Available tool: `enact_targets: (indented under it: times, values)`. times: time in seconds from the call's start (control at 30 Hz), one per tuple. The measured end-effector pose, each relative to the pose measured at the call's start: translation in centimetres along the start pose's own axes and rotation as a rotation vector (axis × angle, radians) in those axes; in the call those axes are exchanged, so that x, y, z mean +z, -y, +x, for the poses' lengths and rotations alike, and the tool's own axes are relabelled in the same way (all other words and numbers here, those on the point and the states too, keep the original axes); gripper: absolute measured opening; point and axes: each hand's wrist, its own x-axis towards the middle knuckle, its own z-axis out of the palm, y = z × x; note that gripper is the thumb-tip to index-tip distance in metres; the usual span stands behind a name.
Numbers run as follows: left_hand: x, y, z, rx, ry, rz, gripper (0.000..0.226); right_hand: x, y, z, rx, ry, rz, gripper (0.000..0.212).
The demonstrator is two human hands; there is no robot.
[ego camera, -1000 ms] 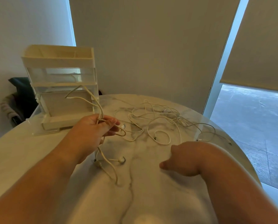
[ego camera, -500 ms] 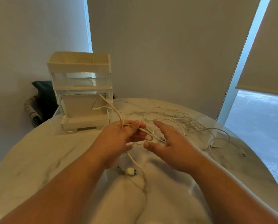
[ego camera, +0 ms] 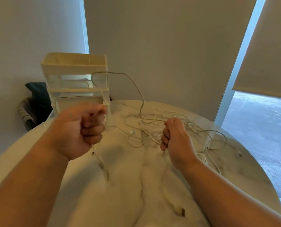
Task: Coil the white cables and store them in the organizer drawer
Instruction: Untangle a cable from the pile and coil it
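Both forearms reach in from the bottom of my feed over the marble desk (ego camera: pixel 136 185), wrists lifted clear of it. The left grip (ego camera: pixel 81 131) is a tight fist, turned so I see the curled fingers with the thumb laid across the top. It is clamped round a raised cable (ego camera: pixel 135 84). From the top of that fist the cable climbs in front of the organizer (ego camera: pixel 74 66), bends over in a high arc and drops to the desk. It then runs low toward the right grip (ego camera: pixel 174 138). A short tail hangs blurred beneath the left fist.

The right grip is held thumb-up with its back facing right. Its fingers are curled in hard and, as far as I can make out, closed on the far stretch of that same cable at thumb level. The two grips hover apart from each other at roughly the same height.

The tangle of white cables (ego camera: pixel 144 128) lies loose on the desk between and beyond the grips, spilling toward the right edge. A small connector (ego camera: pixel 132 131) sits in the gap between them. The organizer stands at the far left of the desk, its lower drawer (ego camera: pixel 77 102) just behind my left knuckles. I cannot tell how far out the drawer is. A dark bag (ego camera: pixel 36 95) sits beyond the desk edge, left of the organizer.
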Motion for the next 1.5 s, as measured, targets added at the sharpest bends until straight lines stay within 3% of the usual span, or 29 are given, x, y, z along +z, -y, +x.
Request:
enact_targets:
  times: [0.03,0.13,0.2,0.27,0.33,0.47,0.53,0.63,0.77,0.8,0.87,0.97,1.07,1.23,1.3,1.37,1.43,1.5]
  values:
    - [-0.8,-0.4,0.1,0.028,0.035,-0.125,0.007,-0.2,-0.4,0.2,-0.01,-0.013,-0.065,0.02]
    - [-2.8,-0.8,0.7,0.018,0.292,-0.531,0.025,-0.8,-1.5,0.9,-0.095,-0.003,-0.388,0.023]
    - [-3.0,-1.0,0.5,0.015,0.381,-0.598,0.024,-1.1,-1.9,1.1,-0.121,0.027,-0.559,0.023]
    - [-1.8,-1.0,-0.1,0.025,0.318,-0.485,0.016,-1.3,-2.1,1.1,-0.109,0.05,-0.668,0.021]
    - [0.3,-0.7,-0.8,0.056,0.144,-0.301,0.011,-1.1,-1.8,0.8,-0.095,0.072,-0.713,0.013]
    - [3.2,1.0,-0.4,0.04,-0.035,-0.104,0.012,-0.3,0.0,-0.8,-0.165,0.073,-0.755,0.057]
    - [3.6,1.7,-0.1,0.019,-0.083,-0.016,0.014,-0.1,1.5,-1.9,-0.249,0.082,-0.713,0.065]
    - [4.0,2.2,0.2,-0.024,-0.11,0.052,0.014,-0.1,2.6,-2.9,-0.347,0.095,-0.705,0.058]
    - [4.0,2.5,0.4,-0.083,-0.189,-0.048,0.01,-0.6,3.3,-2.8,-0.533,-0.069,-0.617,0.033]
    - [4.1,2.5,0.4,-0.082,-0.191,-0.079,0.009,-0.8,3.4,-2.7,-0.508,-0.044,-0.566,0.033]
    - [4.2,2.7,0.4,-0.084,-0.179,-0.106,0.01,-0.3,2.9,-2.9,-0.315,0.209,-0.504,0.042]
    - [4.5,3.0,0.6,-0.098,-0.164,-0.121,0.012,1.5,0.9,-3.6,-0.136,0.595,-0.648,0.02]
    - [4.5,3.1,0.9,-0.078,-0.159,-0.129,0.012,2.2,0.7,-3.5,-0.112,0.625,-0.601,0.01]
    - [4.1,3.8,1.0,-0.075,-0.208,-0.09,0.011,2.6,0.3,-3.9,0.081,0.618,-0.376,0.01]
    - [3.7,3.9,1.0,-0.101,-0.236,0.038,0.019,2.8,0.3,-3.9,0.119,0.548,-0.26,0.012]
    - [3.0,3.7,0.7,-0.135,-0.197,0.491,0.037,2.8,0.5,-3.5,0.13,0.43,-0.125,0.012]
    - [2.7,3.3,-0.1,-0.228,-0.042,0.845,0.05,2.7,0.9,-3.0,0.142,0.312,0.026,0.011]
    - [2.6,3.2,-0.5,-0.377,0.148,0.867,0.046,2.5,1.3,-2.7,0.146,0.218,0.17,0.01]
